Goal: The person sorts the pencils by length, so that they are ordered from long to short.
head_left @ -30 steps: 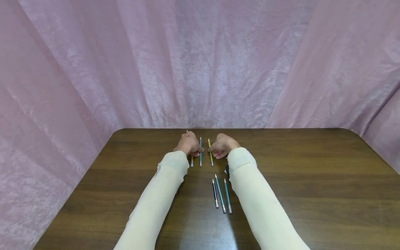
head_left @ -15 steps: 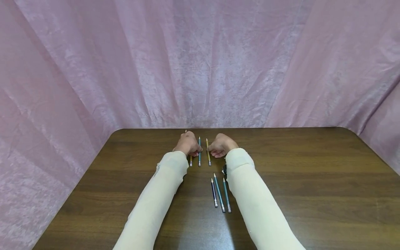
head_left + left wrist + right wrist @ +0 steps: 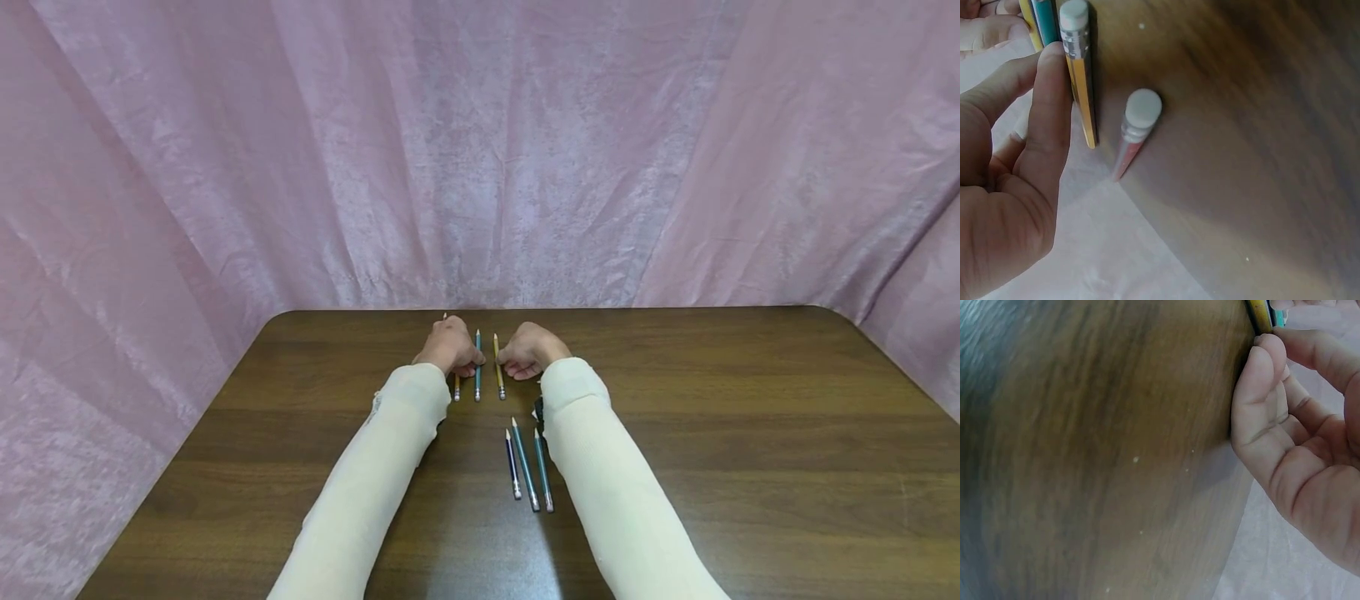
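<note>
In the head view, my left hand (image 3: 450, 346) has its thumb and fingertips at a teal pencil (image 3: 477, 385), which it pinches. An orange-yellow pencil (image 3: 457, 388) lies partly hidden under that hand. In the left wrist view, this orange-yellow pencil (image 3: 1082, 87) and a red pencil (image 3: 1129, 153) lie beside the fingers. My right hand (image 3: 531, 350) pinches a yellow pencil (image 3: 498, 375) a little right of the teal one. The right wrist view shows the yellow pencil (image 3: 1261, 314) at the fingertips, with the other fingers curled.
Nearer on the brown table (image 3: 712, 400) lie a dark blue pencil (image 3: 513, 467) and two teal pencils (image 3: 525, 467) (image 3: 543, 471), beside the right sleeve (image 3: 615, 467). A pink curtain (image 3: 480, 167) hangs behind the table's far edge.
The yellow pencil has shifted slightly left toward the teal one, with my right hand on it. My left hand keeps nearly the same place, and the head view has shifted a little.
</note>
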`<state>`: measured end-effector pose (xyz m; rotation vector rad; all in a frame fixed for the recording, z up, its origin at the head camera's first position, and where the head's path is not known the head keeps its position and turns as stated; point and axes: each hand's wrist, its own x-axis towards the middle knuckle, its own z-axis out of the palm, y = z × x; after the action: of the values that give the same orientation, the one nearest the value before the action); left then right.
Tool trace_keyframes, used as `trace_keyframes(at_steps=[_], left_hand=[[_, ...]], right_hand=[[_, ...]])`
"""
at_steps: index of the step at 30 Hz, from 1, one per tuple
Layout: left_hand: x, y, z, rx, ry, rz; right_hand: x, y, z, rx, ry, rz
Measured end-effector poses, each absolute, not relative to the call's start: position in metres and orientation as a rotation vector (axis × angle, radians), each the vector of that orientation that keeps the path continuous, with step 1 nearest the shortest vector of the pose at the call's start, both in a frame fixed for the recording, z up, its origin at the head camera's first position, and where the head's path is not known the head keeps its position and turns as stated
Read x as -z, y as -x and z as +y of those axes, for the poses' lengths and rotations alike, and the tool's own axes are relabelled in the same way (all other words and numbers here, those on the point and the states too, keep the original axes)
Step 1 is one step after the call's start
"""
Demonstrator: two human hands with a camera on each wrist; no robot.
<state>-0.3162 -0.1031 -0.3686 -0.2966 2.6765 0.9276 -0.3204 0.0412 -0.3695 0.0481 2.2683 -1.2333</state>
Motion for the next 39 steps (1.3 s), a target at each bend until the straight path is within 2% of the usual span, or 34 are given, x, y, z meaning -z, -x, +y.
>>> trace_keyframes(at_steps=[31, 39], left_hand=[[0.363, 0.309, -0.1, -0.86, 0.194, 2.865], [0.351, 0.304, -0.101, -0.739, 0.073, 2.948]], right_hand=[[0.372, 0.322, 0.048, 1.271, -0.002, 2.246], [0.359, 0.318, 0.055, 1.173, 0.139, 2.34]])
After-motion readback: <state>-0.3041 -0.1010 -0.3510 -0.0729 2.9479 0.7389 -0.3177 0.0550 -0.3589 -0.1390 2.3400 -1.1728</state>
